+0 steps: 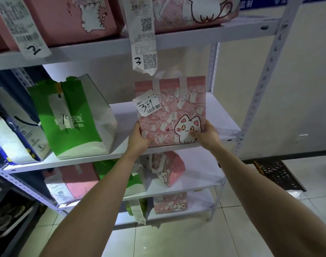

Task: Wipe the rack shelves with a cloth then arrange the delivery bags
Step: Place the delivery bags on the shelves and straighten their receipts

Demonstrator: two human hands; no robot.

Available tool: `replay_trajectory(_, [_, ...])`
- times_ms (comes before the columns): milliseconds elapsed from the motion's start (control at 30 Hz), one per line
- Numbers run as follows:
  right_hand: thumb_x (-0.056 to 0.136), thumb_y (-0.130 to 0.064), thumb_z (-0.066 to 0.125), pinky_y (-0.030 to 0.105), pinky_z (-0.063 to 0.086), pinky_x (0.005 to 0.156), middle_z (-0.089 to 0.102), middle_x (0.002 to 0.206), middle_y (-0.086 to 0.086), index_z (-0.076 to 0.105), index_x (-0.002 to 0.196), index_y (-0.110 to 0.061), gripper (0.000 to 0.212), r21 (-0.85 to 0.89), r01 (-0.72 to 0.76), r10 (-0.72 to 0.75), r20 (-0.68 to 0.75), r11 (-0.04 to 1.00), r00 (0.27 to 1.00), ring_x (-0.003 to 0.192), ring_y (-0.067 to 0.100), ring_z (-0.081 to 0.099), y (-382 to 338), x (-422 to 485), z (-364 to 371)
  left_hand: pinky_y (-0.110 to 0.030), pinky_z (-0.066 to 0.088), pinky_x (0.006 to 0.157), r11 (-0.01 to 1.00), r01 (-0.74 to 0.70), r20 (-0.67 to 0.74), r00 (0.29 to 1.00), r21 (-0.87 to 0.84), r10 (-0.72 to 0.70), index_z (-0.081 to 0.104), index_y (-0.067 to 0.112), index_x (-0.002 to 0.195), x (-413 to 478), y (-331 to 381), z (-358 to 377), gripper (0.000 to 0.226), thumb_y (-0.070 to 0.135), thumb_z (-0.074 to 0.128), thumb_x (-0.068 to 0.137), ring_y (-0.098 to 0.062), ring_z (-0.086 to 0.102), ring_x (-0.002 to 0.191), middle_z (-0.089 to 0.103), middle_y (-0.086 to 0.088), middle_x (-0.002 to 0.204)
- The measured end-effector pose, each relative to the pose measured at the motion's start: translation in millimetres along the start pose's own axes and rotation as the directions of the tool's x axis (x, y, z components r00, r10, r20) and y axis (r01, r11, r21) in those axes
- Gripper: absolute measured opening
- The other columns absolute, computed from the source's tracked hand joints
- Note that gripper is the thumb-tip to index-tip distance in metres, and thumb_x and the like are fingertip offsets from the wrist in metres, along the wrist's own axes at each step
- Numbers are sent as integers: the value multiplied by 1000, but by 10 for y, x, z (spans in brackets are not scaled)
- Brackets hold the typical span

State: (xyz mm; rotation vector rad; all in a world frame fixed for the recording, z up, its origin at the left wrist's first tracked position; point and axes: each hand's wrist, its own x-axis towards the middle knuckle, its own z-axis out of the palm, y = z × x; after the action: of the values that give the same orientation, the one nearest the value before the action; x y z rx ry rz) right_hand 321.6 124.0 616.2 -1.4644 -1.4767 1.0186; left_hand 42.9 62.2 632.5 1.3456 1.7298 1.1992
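Pink delivery bag (170, 112) with a cartoon cat printed on it stands upright between the two hands, at the front edge of the middle shelf (220, 115). Whether its base rests on the board or hangs just above it cannot be told. The left hand (138, 138) grips the lower left corner and the right hand (208, 136) the lower right corner, each with the thumb on the front and the fingers hidden behind. The top is folded shut, so the contents do not show. A white slip (148, 106) marked 34 is stuck to the front, above the left hand.

Left of the left hand, on the same shelf, a green and white bag (78, 119) leans with a receipt taped down its face. Beyond it stands a blue and white bag (12, 134). Above the hands the upper shelf (103, 48) carries more pink bags (69, 17). Two long receipts hang from them, one marked 2 (23, 28) and one marked 3 (142, 38), the second ending just over the held bag. Below the forearms the lower shelves hold a tilted pink cat bag (169, 167), a green bag (101, 170) and, lowest, a small pink cat bag (170, 204). All are closed.

Right of the right hand a perforated grey upright (266, 75) stands before a pale wall (297, 80). A black perforated object (279, 175) lies on the light tiled floor (177, 242).
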Motion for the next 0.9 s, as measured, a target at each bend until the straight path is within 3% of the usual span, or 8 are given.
replay_trajectory(133, [91, -28, 78, 25, 48, 70, 67, 117, -5, 52, 136, -17, 54, -98, -13, 12, -14, 995, 1000, 113, 25, 65, -2, -18, 4, -51, 53, 113, 1000, 2, -14, 1000, 23, -2, 51, 25, 146, 0, -10, 21, 87, 2, 93, 74, -19, 61, 132, 66, 8, 138])
replay_trajectory(267, [82, -37, 81, 35, 58, 87, 64, 122, -7, 43, 146, -18, 77, -16, -8, 5, -169, 1000, 986, 111, 18, 66, -55, -199, -19, -48, 55, 110, 999, -31, -11, 999, -4, 31, 51, 25, 140, -44, 8, -37, 82, 9, 97, 74, -19, 65, 127, 68, 7, 135])
replay_trajectory(367, [82, -48, 74, 37, 58, 88, 57, 117, -10, 51, 129, -26, 57, -117, 110, -151, -443, 987, 884, 102, 11, 61, -117, -423, 41, -44, 54, 110, 999, -42, -3, 999, -15, 42, 52, 17, 143, -126, 11, -205, 85, 17, 100, 73, -22, 66, 127, 68, -1, 138])
replay_trajectory(433, [84, -46, 70, 30, 56, 81, 57, 105, -12, 56, 113, -28, 36, -159, 237, -284, -472, 958, 834, 89, 8, 59, -249, -546, 192, -44, 53, 111, 999, -44, -16, 999, -12, 44, 53, 10, 145, -198, -16, -400, 84, 10, 98, 74, -25, 64, 129, 66, -8, 139])
replay_trajectory(533, [90, -37, 68, 12, 48, 75, 61, 90, -16, 59, 95, -32, 12, -171, 420, -453, -301, 891, 839, 79, 1, 60, -486, -695, 617, -47, 57, 107, 1000, -27, -77, 997, 16, 28, 58, 8, 140, -324, -137, -803, 67, -3, 88, 81, -30, 68, 123, 70, -12, 130])
replay_trajectory(667, [93, -39, 71, 29, 60, 75, 67, 87, -13, 66, 94, -30, 10, -131, 465, -456, 94, 876, 885, 78, 2, 64, -769, -848, 1421, -39, 62, 88, 995, -17, -307, 951, 95, 45, 68, 13, 120, -561, -450, -1463, 35, 6, 82, 90, -22, 74, 95, 76, -5, 102])
replay_trajectory(767, [88, -43, 78, 38, 59, 86, 67, 101, -6, 68, 108, -23, 30, -169, 457, -418, 221, 873, 881, 89, 12, 64, -914, -921, 2007, -41, 57, 82, 992, 47, -501, 865, 116, 18, 68, 16, 103, -718, -740, -1986, 22, 12, 83, 86, -17, 65, 77, 71, -6, 88])
replay_trajectory(900, [81, -64, 78, 36, 50, 97, 54, 137, 0, 49, 140, -19, 79, -315, 396, -311, 288, 863, 906, 117, 20, 58, -1038, -924, 2590, -47, 58, 93, 991, 101, -578, 815, 89, -31, 62, 18, 115, -738, -1087, -2527, 42, 16, 87, 82, -18, 65, 90, 69, -6, 102])
